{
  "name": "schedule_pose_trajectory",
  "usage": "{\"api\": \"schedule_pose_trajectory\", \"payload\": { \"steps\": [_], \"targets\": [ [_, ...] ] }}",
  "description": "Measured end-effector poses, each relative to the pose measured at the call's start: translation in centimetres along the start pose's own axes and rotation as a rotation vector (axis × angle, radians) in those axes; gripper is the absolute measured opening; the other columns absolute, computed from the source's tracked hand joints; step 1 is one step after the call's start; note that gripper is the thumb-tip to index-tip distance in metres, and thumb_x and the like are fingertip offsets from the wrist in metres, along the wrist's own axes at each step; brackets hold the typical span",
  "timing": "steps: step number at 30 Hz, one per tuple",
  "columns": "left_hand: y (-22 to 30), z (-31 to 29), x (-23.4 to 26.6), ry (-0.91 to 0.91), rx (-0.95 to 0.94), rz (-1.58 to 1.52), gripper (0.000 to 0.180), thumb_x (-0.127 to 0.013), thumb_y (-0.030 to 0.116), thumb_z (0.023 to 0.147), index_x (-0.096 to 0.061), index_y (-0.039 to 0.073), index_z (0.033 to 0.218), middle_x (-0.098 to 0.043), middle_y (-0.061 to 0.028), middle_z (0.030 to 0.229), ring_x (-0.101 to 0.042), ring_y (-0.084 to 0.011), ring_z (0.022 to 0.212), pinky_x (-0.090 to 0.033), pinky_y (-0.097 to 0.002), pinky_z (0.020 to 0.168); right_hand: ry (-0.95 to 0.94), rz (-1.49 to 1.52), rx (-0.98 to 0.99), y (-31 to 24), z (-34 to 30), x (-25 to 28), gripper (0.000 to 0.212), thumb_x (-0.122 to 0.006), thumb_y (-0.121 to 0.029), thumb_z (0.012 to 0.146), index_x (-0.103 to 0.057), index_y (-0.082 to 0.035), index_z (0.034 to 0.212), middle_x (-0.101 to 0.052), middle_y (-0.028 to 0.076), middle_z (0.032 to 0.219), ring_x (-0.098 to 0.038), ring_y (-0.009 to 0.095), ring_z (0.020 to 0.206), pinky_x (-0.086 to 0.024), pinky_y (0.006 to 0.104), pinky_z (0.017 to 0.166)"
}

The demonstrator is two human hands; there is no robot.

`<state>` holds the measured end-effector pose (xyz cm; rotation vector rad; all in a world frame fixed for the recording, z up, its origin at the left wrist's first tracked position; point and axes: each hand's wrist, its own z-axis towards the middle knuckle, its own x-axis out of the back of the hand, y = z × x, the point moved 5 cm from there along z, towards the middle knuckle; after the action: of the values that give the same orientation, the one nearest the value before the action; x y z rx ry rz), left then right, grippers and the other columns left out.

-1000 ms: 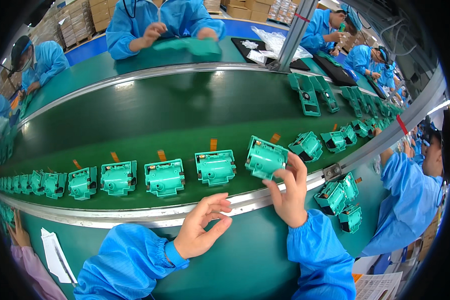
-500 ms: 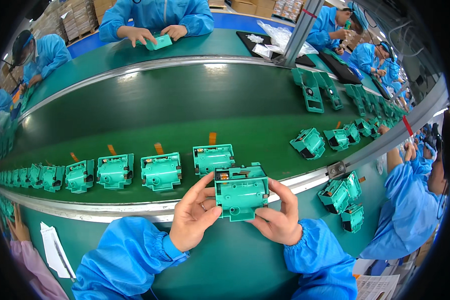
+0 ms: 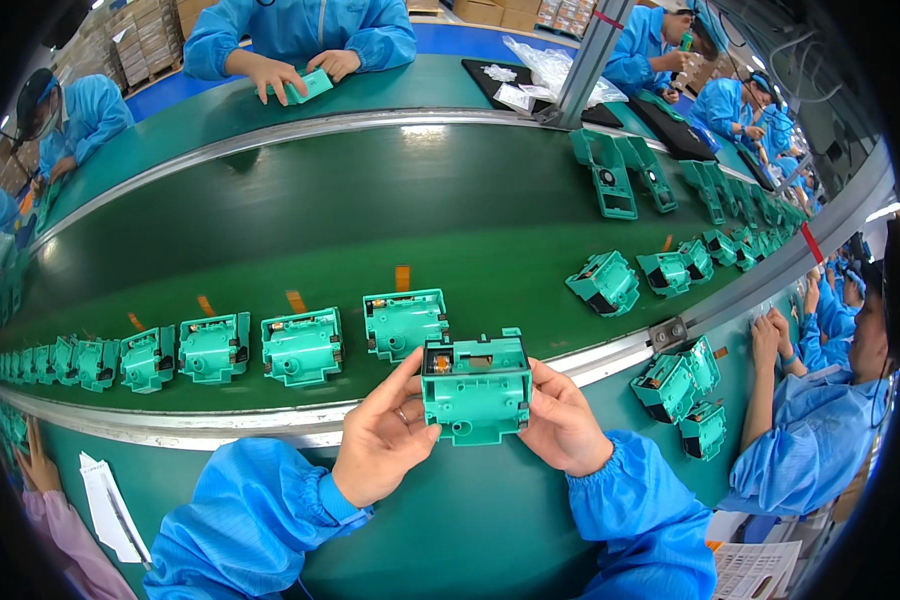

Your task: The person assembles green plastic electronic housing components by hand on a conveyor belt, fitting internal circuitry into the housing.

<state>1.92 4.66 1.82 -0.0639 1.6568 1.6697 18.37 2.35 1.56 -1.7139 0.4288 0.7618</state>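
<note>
Between my two hands I hold a green plastic housing (image 3: 478, 395) above the near edge of the belt. It has a dark strip along its top, a small copper-coloured part at the upper left and a round boss low on its face. My left hand (image 3: 382, 440) grips its left side, thumb at the lower corner. My right hand (image 3: 568, 425) closes on the right side, its fingertips partly hidden behind the housing. Just beyond, a similar housing (image 3: 406, 325) with an orange flat cable (image 3: 402, 278) stands on the belt.
More green housings (image 3: 302, 347) line the green belt (image 3: 300, 200) to the left. Others (image 3: 607, 283) and open covers (image 3: 605, 175) stand right. Several housings (image 3: 675, 385) sit on the bench beside a metal post (image 3: 740, 290). Paper (image 3: 112, 508) lies left. Co-workers in blue sit around.
The housing in my hands has tipped slightly and shifted a little left. My right fingers have moved round its side. The housings on the belt appear further left.
</note>
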Motion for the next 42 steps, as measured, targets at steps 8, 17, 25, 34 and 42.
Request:
{"api": "schedule_pose_trajectory", "payload": {
  "steps": [8, 17, 25, 34, 42],
  "targets": [
    [0.5, -0.3, -1.0, -0.071, -0.12, 0.137, 0.066, -0.049, -0.015, 0.076, -0.022, 0.0, 0.134, -0.033, -0.0128, 0.131, -0.04, -0.0231, 0.117, -0.037, -0.0361, 0.094, -0.012, -0.002, 0.034, -0.4, -0.3, -0.4, 0.038, -0.053, -0.015, 0.086, -0.042, -0.004, 0.121, -0.05, 0.005, 0.115, -0.048, 0.016, 0.105, -0.039, 0.033, 0.089],
    [0.7, -0.4, -1.2, -0.124, -0.179, 0.196, 0.065, -0.049, -0.016, 0.075, -0.026, 0.002, 0.133, -0.032, -0.0133, 0.131, -0.04, -0.0238, 0.117, -0.038, -0.0365, 0.095, -0.018, -0.061, 0.057, -0.4, -0.5, -0.4, 0.038, -0.055, -0.021, 0.085, -0.043, -0.004, 0.117, -0.05, 0.003, 0.111, -0.048, 0.014, 0.103, -0.04, 0.0319, 0.088],
    [0.5, -0.6, -1.8, -0.121, -0.185, 0.223, 0.064, -0.053, -0.016, 0.073, -0.031, 0.0, 0.13, -0.035, -0.0138, 0.127, -0.042, -0.0237, 0.114, -0.04, -0.0363, 0.093, -0.033, -0.049, 0.143, -0.9, -0.4, 0.0, 0.043, -0.052, -0.027, 0.086, -0.041, -0.002, 0.12, -0.05, 0.006, 0.114, -0.048, 0.016, 0.103, -0.038, 0.0336, 0.09],
    [0.5, -0.4, -1.9, -0.122, -0.217, 0.393, 0.059, -0.055, -0.014, 0.071, -0.04, 0.002, 0.125, -0.038, -0.0153, 0.121, -0.045, -0.0239, 0.111, -0.044, -0.0353, 0.09, 0.026, -0.147, 0.16, -1.5, -0.7, 0.0, 0.057, -0.06, -0.029, 0.077, -0.041, 0.002, 0.121, -0.052, 0.012, 0.114, -0.05, 0.022, 0.106, -0.039, 0.0383, 0.092],
    [0.1, -0.4, -2.1, -0.104, -0.139, 0.333, 0.061, -0.054, -0.014, 0.072, -0.035, -0.001, 0.128, -0.037, -0.0145, 0.123, -0.044, -0.023, 0.111, -0.042, -0.0348, 0.091, -0.052, -0.09, 0.21, -1.8, -1.2, -0.1, 0.042, -0.048, -0.014, 0.086, -0.04, 0.002, 0.124, -0.05, 0.011, 0.116, -0.05, 0.018, 0.105, -0.039, 0.0331, 0.09]
  ]
}}
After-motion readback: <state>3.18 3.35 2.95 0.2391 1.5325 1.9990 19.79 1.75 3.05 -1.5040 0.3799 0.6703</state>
